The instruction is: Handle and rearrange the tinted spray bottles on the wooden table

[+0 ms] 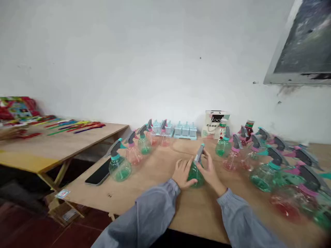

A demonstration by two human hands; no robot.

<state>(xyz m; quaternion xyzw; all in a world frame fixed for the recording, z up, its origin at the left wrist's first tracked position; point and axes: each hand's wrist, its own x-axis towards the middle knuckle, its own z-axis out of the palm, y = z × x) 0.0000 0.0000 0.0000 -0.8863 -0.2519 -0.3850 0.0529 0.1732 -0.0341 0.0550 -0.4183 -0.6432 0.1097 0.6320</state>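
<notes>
Sleeves (155,210) in grey-blue are seen closest, both stretched in over a wooden table (98,196). Between the two hands, a green spray bottle (196,176) is stood on the near half of that table. Its round body is cupped by the left hand (182,173), fingers laid along the side and thumb across the front. Its grey trigger head (199,154) is gripped by the right hand (209,169), fingers curled round it; how hard can't be told. Off to the right, a whole crowd of pink and green spray bottles (263,177) is bunched up, too overlapped to be counted. To the left, a dark-screened phone (98,174) is laid flat just beside a turquoise-necked spray bottle (120,169), with four more bottles (133,155) lined up behind. Further back, pale-blue ice pop moulds (185,131) are parked by the wall (155,62), plus a paper gift bag (210,125). Another table (33,151), far left, is strewn with colourful thin sticks (74,125), kinda blurry.
</notes>
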